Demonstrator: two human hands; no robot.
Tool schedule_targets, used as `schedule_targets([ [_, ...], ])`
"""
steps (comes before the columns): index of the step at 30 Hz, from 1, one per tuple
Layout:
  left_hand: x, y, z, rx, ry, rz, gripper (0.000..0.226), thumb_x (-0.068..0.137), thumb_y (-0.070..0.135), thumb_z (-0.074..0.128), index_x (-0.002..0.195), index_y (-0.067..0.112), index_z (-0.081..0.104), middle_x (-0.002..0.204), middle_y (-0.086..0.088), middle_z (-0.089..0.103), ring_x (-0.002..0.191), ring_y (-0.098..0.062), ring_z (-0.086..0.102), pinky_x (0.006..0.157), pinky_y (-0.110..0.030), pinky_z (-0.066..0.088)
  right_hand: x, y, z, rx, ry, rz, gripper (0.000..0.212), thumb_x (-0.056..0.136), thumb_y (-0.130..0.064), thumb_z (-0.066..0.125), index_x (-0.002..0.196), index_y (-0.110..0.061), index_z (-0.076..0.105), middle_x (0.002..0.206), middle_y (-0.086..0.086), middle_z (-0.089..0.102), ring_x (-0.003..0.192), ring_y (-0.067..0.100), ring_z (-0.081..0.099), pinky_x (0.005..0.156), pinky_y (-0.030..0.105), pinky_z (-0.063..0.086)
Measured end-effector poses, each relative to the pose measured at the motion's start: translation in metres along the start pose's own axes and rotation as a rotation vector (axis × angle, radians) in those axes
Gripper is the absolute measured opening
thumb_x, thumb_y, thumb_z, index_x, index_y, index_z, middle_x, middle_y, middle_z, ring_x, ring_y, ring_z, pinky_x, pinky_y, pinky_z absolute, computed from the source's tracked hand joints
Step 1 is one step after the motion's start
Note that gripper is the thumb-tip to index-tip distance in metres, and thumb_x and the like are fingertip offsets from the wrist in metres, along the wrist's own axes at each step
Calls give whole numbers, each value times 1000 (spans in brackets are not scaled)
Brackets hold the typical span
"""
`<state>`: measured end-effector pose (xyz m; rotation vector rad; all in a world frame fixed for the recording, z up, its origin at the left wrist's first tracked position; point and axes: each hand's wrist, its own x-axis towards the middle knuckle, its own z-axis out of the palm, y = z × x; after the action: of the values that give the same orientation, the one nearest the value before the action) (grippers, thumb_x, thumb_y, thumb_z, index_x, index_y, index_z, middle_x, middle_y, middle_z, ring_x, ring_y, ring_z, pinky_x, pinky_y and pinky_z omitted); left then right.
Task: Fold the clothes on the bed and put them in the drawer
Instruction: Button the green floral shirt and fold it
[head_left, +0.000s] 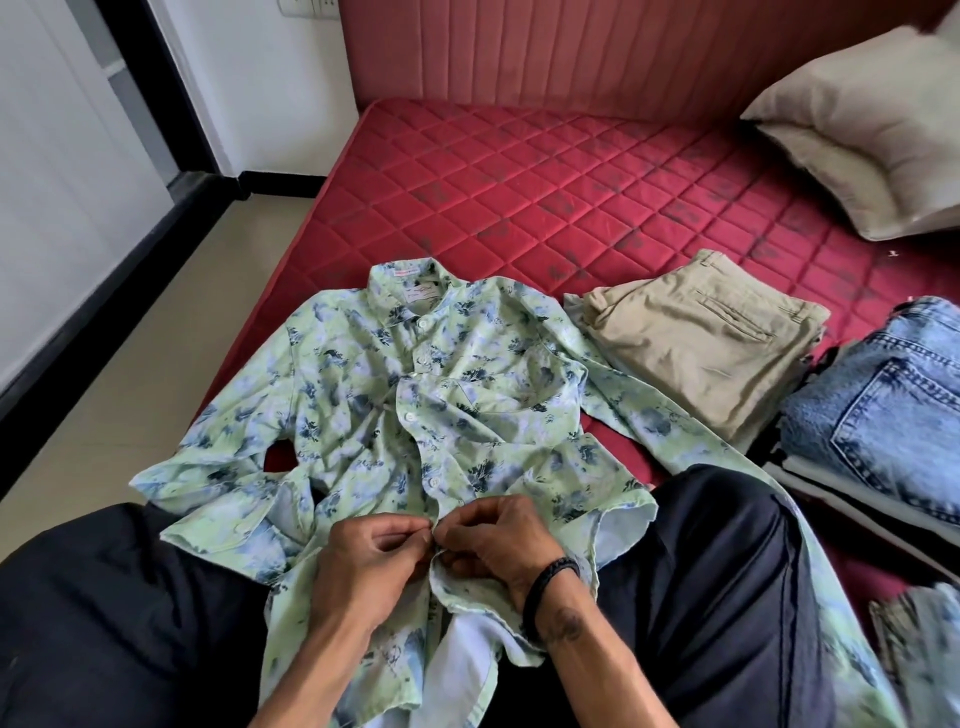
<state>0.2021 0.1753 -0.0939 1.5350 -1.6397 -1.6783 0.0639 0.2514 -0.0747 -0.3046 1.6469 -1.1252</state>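
red quilted mattress (545, 197) filled the view, with a padded headboard (597, 52) behind it. both hands met at the lower placket of a green floral shirt (363, 405) spread front-up on the mattress. left hand (363, 561) pinched the placket edge between thumb and forefinger; right hand (498, 540), with a black wristband (545, 587), had its fingers curled round the opposite edge. beyond the pinch, the collar lay farthest away. right of the hands lay folded khaki trousers (696, 343), then folded jeans (893, 410). a pillow (862, 140) sat far right.
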Motion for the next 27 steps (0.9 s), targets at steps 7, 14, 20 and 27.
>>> schedule_targets([
  [7,-2,4,6,-113,-60,-15,8,77,31,88,78,23,84,80,-6,79,78,-25,78,83,-45,62,8,9,11,-202,147,-66,5,69,-11,80,69,-11,75,64,12,73,57,27,68,53,37,55],
  [14,3,-7,11,-88,57,-7,16,85,19,83,71,26,82,76,-1,79,74,-24,77,82,-50,62,2,10,11,-186,97,-81,7,70,-9,81,74,-3,78,64,11,73,53,17,60,55,30,50],
  [20,-3,-8,12,-160,186,24,15,82,5,84,93,15,80,82,-2,80,76,-19,78,83,-44,63,-5,6,9,-89,31,-56,8,83,-5,82,77,-1,80,73,20,75,63,23,65,68,33,60],
  [27,-2,3,14,-358,184,-49,20,80,-1,83,99,4,79,84,-11,79,79,-24,78,83,-37,62,-4,6,12,-274,158,-228,13,83,-18,83,74,-9,79,66,6,75,58,13,68,59,30,58],
])
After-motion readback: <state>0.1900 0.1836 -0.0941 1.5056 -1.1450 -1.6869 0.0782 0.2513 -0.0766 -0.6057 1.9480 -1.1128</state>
